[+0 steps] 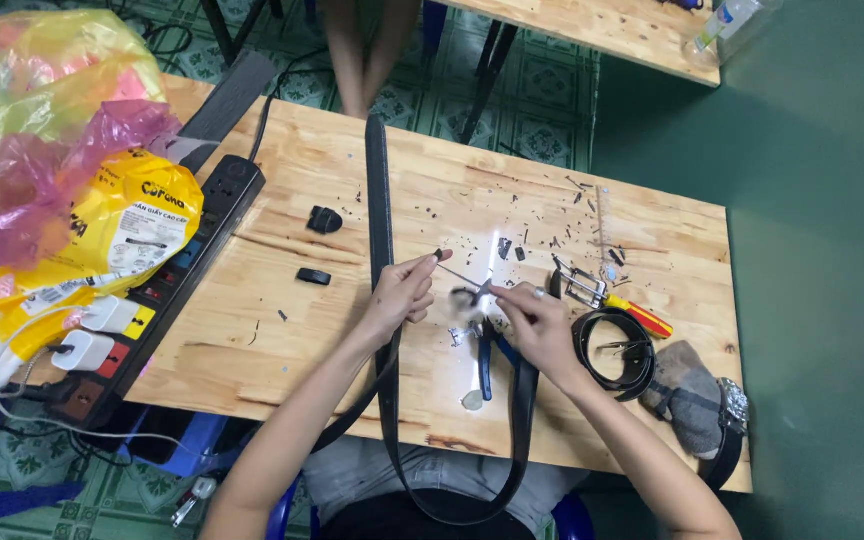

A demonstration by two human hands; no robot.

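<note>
Wooden table (332,180), yellow bag (122,225) alongside

The table (352,180) is pale wood, smooth and matt, with visible grain. The black belt (380,200) looks like matt leather — the buckle (577,283) is shiny metal. Bags (72,120) are thin glossy plastic — crinkled.

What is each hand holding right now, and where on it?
The left hand pinches one end of a thin rod, the right hand the other, above the black belt. What the rod is cannot be told.
</note>
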